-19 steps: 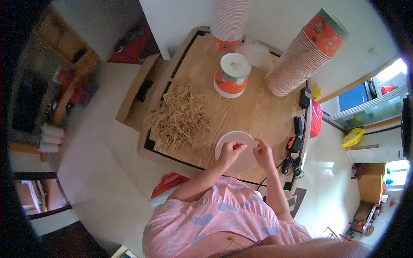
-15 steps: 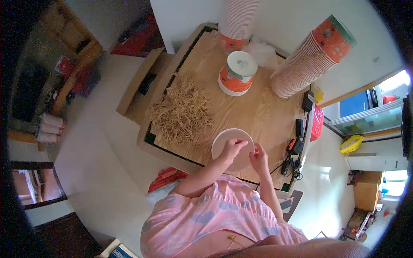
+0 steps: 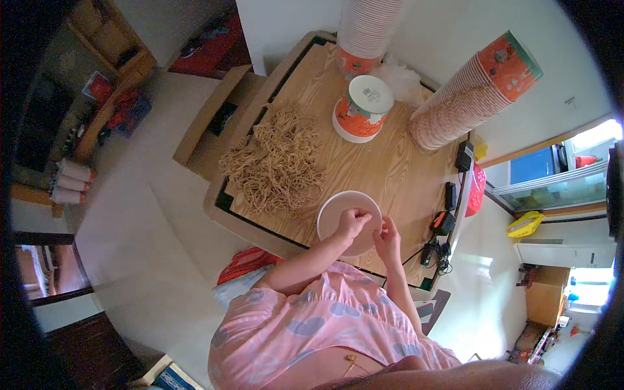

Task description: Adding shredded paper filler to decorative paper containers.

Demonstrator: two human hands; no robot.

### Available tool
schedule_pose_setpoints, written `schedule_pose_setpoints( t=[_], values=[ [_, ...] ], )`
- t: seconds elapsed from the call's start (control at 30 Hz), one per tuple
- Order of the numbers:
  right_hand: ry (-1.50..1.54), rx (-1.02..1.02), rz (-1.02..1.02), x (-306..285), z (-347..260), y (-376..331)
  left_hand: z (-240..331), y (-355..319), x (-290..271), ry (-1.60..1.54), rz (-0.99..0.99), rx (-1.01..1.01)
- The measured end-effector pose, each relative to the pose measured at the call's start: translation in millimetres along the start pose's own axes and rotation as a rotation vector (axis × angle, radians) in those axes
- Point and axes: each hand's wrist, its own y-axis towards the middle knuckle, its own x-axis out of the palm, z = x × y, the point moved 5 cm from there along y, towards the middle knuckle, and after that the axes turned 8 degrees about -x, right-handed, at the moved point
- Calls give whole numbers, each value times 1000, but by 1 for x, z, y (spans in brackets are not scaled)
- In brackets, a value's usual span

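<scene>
I am seeing both hands working over a round white paper bowl at the near edge of the pale wood-grain tabletop. The left hand is curling inside it, the right hand touching its rim; whether either is pinching anything, I cannot tell. A tangled heap of tan noodles is lying beside it.

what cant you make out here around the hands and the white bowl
Head view only:
- Inside of the round white paper bowl: left hand covers part of it; contents too small to tell.
- Whether the right hand holds anything: fingers curled, too small.
- Tall leaning stack of orange paper cups: count unreadable, rims blur together.
- Second cup stack: top cut off by the upper edge.
- Black devices with cables at the wooden table edge: kind unclear.
</scene>
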Motion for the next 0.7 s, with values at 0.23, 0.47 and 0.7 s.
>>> schedule_pose_setpoints(
  t=[0.23,0.47,0.7],
  values=[
    [49,16,-16,1,4,2,1,1,3,22,-30,9],
    [492,218,-21,-9,10,10,0,3,-2,59,-28,32],
    [659,266,-60,-4,40,27,10,-4,2,30,-11,21]
  ],
)
